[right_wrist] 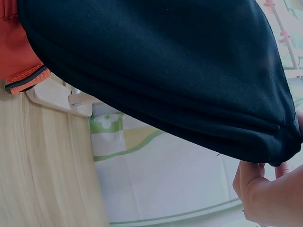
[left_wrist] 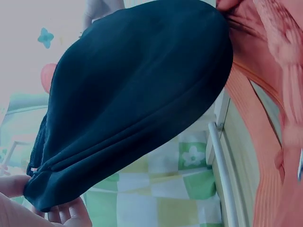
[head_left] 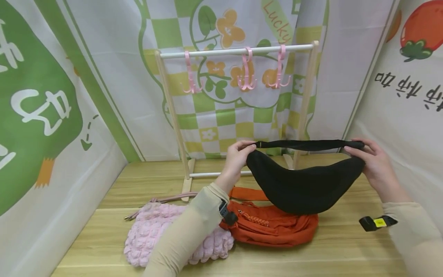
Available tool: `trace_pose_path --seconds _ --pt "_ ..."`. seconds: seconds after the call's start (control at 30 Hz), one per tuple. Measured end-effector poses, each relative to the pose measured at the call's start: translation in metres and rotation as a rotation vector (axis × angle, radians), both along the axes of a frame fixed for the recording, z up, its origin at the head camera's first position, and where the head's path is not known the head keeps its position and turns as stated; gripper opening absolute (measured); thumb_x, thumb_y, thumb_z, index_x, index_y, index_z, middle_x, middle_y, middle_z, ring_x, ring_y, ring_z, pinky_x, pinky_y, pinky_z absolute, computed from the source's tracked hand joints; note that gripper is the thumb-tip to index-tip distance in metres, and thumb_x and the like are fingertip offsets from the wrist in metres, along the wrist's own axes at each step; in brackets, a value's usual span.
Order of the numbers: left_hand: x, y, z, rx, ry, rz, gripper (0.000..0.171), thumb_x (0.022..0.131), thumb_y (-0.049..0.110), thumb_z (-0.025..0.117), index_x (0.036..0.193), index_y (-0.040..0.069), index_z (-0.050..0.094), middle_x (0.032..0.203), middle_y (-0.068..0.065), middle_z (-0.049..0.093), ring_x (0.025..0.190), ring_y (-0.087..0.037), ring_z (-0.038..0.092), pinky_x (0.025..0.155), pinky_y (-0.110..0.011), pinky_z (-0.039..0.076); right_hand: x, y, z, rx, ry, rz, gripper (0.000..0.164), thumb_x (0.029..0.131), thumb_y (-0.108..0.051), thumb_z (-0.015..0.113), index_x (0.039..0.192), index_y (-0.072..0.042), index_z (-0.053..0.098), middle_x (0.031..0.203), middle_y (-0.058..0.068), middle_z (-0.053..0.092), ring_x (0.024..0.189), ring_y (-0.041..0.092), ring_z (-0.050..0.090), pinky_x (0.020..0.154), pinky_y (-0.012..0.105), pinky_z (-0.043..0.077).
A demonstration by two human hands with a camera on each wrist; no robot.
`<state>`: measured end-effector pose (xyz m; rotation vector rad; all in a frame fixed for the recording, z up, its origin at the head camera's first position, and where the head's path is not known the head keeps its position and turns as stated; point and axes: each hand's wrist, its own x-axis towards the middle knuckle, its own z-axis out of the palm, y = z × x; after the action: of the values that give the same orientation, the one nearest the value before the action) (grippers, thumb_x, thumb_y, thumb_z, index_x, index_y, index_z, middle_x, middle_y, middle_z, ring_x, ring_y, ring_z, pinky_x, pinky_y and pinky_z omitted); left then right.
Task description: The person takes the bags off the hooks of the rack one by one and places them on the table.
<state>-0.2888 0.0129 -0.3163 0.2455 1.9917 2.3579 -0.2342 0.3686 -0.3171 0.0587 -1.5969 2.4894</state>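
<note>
A black crescent-shaped bag (head_left: 308,188) hangs in the air between my two hands, its strap (head_left: 304,144) stretched across the top. My left hand (head_left: 238,157) pinches the bag's left end, thumb on the near side. At the other end, my right hand (head_left: 375,161) grips the right corner and strap. Both wrist views show the bag's smooth dark body (left_wrist: 137,90) close up, with fingers around its tips. Under the black bag an orange bag (head_left: 273,231) lies on the table, partly covered. Left of that lies a pink puffy bag (head_left: 152,231), partly hidden by my left forearm.
Behind the bags stands a wooden-sided rack (head_left: 169,107) with a white top bar (head_left: 218,52). Pink hooks (head_left: 190,73) hang from that bar. The wooden tabletop (head_left: 104,231) is bordered by printed cloth walls (head_left: 114,46) at the back and sides.
</note>
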Motion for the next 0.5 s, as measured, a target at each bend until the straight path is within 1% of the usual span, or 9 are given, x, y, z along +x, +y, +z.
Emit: trace_pose_path --seconds 0.17,0.23,0.4,0.5 --pt "0.003 0.008 -0.001 -0.014 -0.031 -0.015 0.022 0.091 0.015 0.063 0.11 0.005 0.067 0.096 -0.002 0.059 0.067 -0.009 0.055 0.055 -0.021 0.049 0.003 0.009 -0.004 -0.001 -0.022 0.012 0.029 0.088 0.007 0.059 0.102 -0.017 0.068 0.086 -0.005 0.069 0.067 0.008 0.065 0.055 0.023 0.054" --pt "0.004 0.011 -0.001 -0.021 -0.036 -0.024 0.021 0.091 0.015 0.062 0.109 0.005 0.067 0.096 -0.002 0.059 0.066 -0.009 0.055 0.055 -0.021 0.049 0.004 0.012 -0.005 0.021 -0.03 0.0 0.029 0.088 0.006 0.059 0.101 -0.018 0.069 0.085 -0.006 0.068 0.066 0.008 0.063 0.055 0.022 0.053" --pt "0.007 0.016 0.0 -0.023 -0.027 -0.039 0.021 0.091 0.013 0.061 0.109 0.003 0.066 0.093 -0.002 0.059 0.065 -0.009 0.055 0.054 -0.021 0.049 0.004 0.018 -0.007 0.044 -0.016 -0.003 0.028 0.089 0.005 0.059 0.101 -0.017 0.07 0.085 -0.006 0.066 0.065 0.008 0.06 0.054 0.022 0.053" --pt "0.009 0.021 0.001 -0.022 -0.022 -0.045 0.021 0.091 0.012 0.061 0.109 0.003 0.066 0.091 -0.002 0.058 0.063 -0.009 0.055 0.053 -0.021 0.049 0.005 0.021 -0.006 0.038 -0.008 -0.004 0.027 0.088 0.005 0.059 0.101 -0.016 0.071 0.084 -0.006 0.067 0.064 0.008 0.059 0.054 0.021 0.052"
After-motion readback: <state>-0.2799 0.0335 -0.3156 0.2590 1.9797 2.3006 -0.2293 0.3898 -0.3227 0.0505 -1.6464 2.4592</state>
